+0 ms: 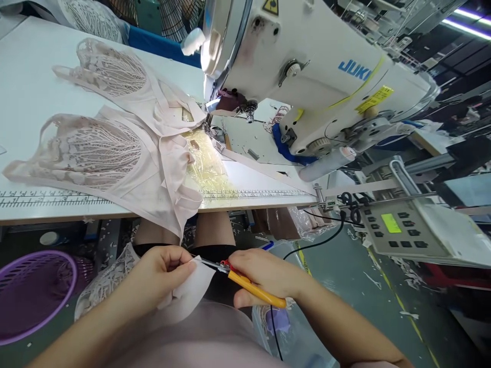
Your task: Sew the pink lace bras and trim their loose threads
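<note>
Low over my lap, my left hand is closed, pinching a pale fabric piece between thumb and fingers. My right hand grips a pair of scissors with yellow-orange handles and a red part near the pivot. Their narrow blades point left and meet the upper edge of the fabric by my left fingertips; how far the blades are apart I cannot tell. Above, pale pink garments with lace panels lie on the white table, one part hanging over its front edge.
A sewing machine stands over the table, a pale strip running from its needle area to the right. Printed rulers line the front edge. A control panel juts out at right. A purple basket is at lower left, a clear plastic bin below right.
</note>
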Tool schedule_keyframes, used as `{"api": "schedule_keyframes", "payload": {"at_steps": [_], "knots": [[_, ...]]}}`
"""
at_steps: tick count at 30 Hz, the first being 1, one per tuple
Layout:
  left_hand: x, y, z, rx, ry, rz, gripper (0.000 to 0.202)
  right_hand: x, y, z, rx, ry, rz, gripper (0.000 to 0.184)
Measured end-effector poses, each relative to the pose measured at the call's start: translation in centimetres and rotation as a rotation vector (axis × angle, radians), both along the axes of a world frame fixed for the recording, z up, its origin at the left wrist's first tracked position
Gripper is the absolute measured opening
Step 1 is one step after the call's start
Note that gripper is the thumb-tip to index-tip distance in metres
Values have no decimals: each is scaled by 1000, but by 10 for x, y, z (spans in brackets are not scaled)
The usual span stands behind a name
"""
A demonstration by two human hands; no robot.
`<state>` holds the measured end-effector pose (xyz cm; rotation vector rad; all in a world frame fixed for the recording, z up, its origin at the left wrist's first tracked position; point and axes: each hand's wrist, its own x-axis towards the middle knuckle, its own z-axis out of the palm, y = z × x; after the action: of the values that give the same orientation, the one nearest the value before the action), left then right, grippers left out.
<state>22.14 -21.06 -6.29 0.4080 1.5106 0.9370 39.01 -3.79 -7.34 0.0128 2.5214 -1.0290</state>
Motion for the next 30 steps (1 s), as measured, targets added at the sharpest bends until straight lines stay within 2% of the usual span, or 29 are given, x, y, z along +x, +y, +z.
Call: {"api": "schedule_keyframes", "payload": {"at_steps": [4,10,18,25,30], "knots": [[-1,-2,-5,28,-8,-10,34,1,1,2,1,24,53,64],[0,-2,-2,33,-16,1,34,-1,-2,5,73,14,76,63],[0,-1,-1,13,-63,42,34,-3,-5,8,66,-33,17,62],[-1,-1,5,-12,-95,37,33,2,-6,4,35,-28,-42,66],[2,-1,4,-9,-83,11,34,3,-7,-1,31,-43,-52,63]]}}
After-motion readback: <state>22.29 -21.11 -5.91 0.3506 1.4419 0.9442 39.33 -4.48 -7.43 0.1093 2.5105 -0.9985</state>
